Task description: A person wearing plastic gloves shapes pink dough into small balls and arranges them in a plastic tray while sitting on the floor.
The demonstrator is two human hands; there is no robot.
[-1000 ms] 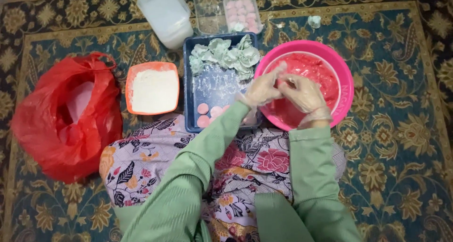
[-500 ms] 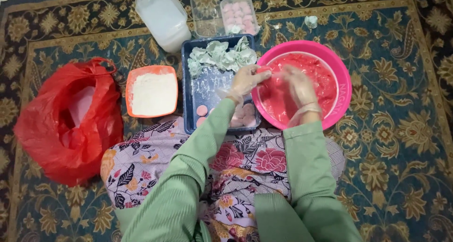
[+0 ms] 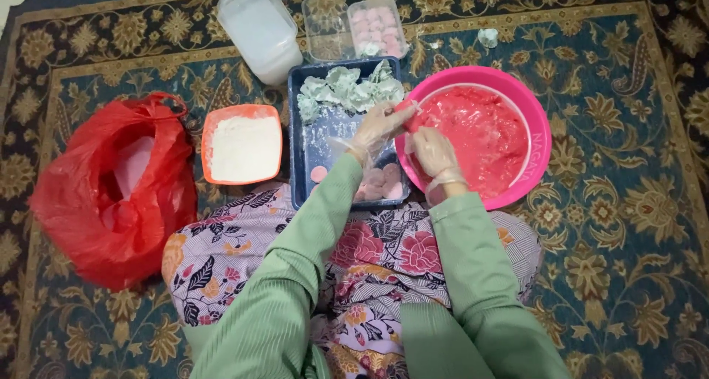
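Note:
Both my hands wear thin clear plastic gloves. My left hand (image 3: 378, 128) hovers at the left rim of the pink bowl (image 3: 538, 157), its fingertips pinched on a small piece of pink dough (image 3: 405, 108). My right hand (image 3: 433, 156) rests curled over the bowl's near-left edge, just beside the left hand; what its fingers hold is hidden. The bowl is full of soft pink dough (image 3: 480, 131). Left of it lies a blue tray (image 3: 295, 142) with pale green paper cups (image 3: 351, 91) at its far end and several round pink dough pieces (image 3: 380, 183) at its near end.
An orange tub of white flour (image 3: 244, 144) stands left of the tray. A red plastic bag (image 3: 111, 187) lies further left. At the back are a white lidded tub (image 3: 260, 28) and a clear box of pink pieces (image 3: 377, 26). Everything sits on a patterned carpet (image 3: 613, 261).
Both hands have drawn back from over the middle of the bowl to its left rim, next to the blue tray. The left hand now pinches a bit of dough.

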